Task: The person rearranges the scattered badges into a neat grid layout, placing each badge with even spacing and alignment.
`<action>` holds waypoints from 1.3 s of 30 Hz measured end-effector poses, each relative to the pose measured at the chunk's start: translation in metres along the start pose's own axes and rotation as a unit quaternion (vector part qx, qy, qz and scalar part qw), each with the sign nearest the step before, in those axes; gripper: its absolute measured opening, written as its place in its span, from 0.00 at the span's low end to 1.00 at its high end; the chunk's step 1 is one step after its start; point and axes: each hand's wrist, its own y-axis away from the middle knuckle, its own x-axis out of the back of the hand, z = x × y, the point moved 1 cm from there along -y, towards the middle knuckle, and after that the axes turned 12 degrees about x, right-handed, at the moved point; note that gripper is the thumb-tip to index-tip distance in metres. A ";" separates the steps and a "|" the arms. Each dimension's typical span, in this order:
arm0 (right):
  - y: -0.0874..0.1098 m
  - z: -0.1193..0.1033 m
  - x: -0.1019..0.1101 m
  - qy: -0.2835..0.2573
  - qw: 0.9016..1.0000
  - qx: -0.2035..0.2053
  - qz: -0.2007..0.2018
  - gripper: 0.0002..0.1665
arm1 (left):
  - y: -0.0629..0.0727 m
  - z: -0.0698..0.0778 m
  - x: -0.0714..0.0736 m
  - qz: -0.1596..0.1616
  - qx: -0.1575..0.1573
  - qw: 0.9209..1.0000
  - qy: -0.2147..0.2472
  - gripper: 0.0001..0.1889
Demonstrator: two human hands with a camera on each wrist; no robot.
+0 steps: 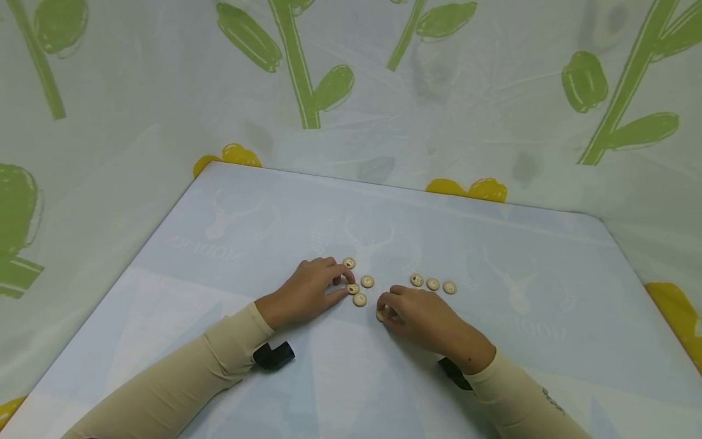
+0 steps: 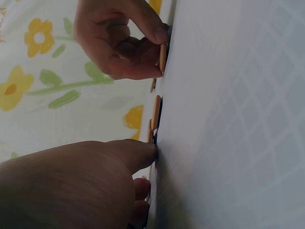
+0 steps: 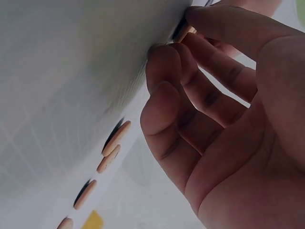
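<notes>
My left hand pinches a small round wooden disc at its edge, thumb on the near side and forefinger on the far side. Just in front of that disc lies a second one; a third is to its right, and another sits beyond the fingertips. Thumb and fingers of my right hand grip a disc on the tabletop, partly covered by the fingers. From the left wrist this held disc appears edge-on. The discs are pale, with dark printed marks on some.
Beyond my right hand three more discs, among them a middle one, lie in a short row. The pale blue table has faint deer prints. A curtain with green leaves and yellow flowers hangs behind its far edge.
</notes>
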 end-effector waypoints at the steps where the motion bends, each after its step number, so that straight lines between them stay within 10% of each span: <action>1: 0.000 0.000 0.000 -0.003 1.000 -0.001 -0.002 0.07 | 0.000 0.000 0.000 0.001 0.000 1.000 0.000 0.07; 39: 0.017 0.028 0.017 -0.016 0.999 -0.028 0.005 0.05 | 0.002 -0.001 0.000 0.004 -0.005 1.000 0.004 0.08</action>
